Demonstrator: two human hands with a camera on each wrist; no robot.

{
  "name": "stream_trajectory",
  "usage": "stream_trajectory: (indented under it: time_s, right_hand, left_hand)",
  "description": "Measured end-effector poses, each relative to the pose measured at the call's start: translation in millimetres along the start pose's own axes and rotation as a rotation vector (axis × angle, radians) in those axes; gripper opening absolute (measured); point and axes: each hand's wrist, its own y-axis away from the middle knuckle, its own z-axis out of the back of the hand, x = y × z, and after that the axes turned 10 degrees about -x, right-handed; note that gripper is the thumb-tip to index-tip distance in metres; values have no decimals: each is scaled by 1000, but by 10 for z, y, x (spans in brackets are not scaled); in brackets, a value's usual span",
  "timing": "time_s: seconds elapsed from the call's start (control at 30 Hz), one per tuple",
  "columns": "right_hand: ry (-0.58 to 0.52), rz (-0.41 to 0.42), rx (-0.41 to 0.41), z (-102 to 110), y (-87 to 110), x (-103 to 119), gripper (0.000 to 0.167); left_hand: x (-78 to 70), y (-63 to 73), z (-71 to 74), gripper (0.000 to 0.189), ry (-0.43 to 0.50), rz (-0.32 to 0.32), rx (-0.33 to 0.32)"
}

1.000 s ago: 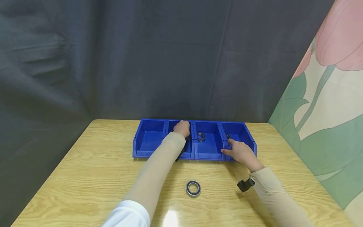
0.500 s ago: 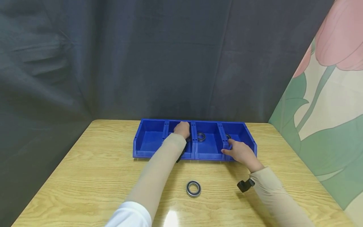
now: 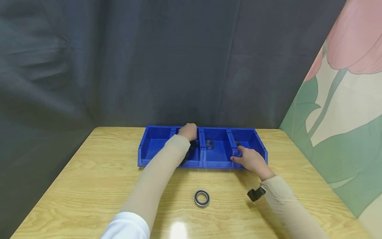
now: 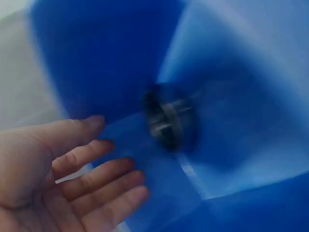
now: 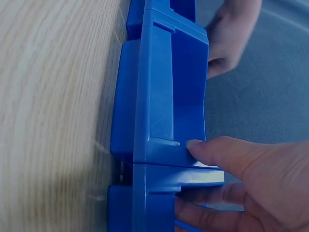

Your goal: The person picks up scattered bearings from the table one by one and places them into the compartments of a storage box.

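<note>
My left hand (image 3: 188, 132) is over the second blue bin from the left (image 3: 195, 161). In the left wrist view its fingers are spread loosely with nothing between them. A blurred ring bearing (image 4: 164, 118) stands on edge in that bin, just beyond the fingertips. At the rightmost bin (image 3: 250, 136), my right hand (image 3: 253, 161) grips the divider walls between two bins. Its thumb (image 5: 212, 150) is on one side and its fingers on the other. One bearing (image 3: 210, 144) lies in the third bin; another (image 3: 237, 143) shows partly beside the right fingers.
A loose bearing (image 3: 202, 198) lies flat on the wooden table (image 3: 89, 186), in front of the bin row. The leftmost bin (image 3: 153, 146) stands beside the left forearm. Behind the table hangs a dark curtain (image 3: 179, 66); a flower-patterned wall (image 3: 346, 132) borders the right.
My left hand has lifted slightly and moved back from the bin floor. The right hand keeps its grip on the divider. The head view has shifted a little.
</note>
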Motion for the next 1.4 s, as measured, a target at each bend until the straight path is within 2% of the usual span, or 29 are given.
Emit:
stream_trajectory:
  time_s: [0.13,0.23,0.37,0.53,0.73,0.83,0.93,1.07,1.27,1.4]
  right_hand:
    - [-1,0,-4,0,-2,27,68]
    - [1,-7,6,20,5,34,69]
    - [4,-15,14,33,4,17,70]
    - [3,-13,6,28,-39,-27,69]
    - [3,-22,17,27,-64,-52,71]
    - [7,-27,20,26,-56,-50,71]
    - [9,-36,22,23,-50,-48,71]
    - [9,-37,21,17,-50,-37,71]
    - [9,-29,14,22,-59,-17,70]
    - [8,-27,13,32,-57,-14,70]
  left_hand:
    - [-36,142,316,12,-2,-97,-33]
    - [-71,329,502,21,25,-169,-73]
    - [-130,667,655,26,89,-244,-100]
    - [-191,1120,738,24,128,-356,-89]
    - [-190,1494,635,19,77,-509,-148]
    - [-180,1604,524,19,55,-606,-167]
    - [-165,1672,383,20,12,-718,-157]
    - [-120,1731,200,26,-61,-840,-96]
    - [-39,1783,-13,40,-143,-972,31]
    - [-8,1837,-127,55,-225,-1011,145]
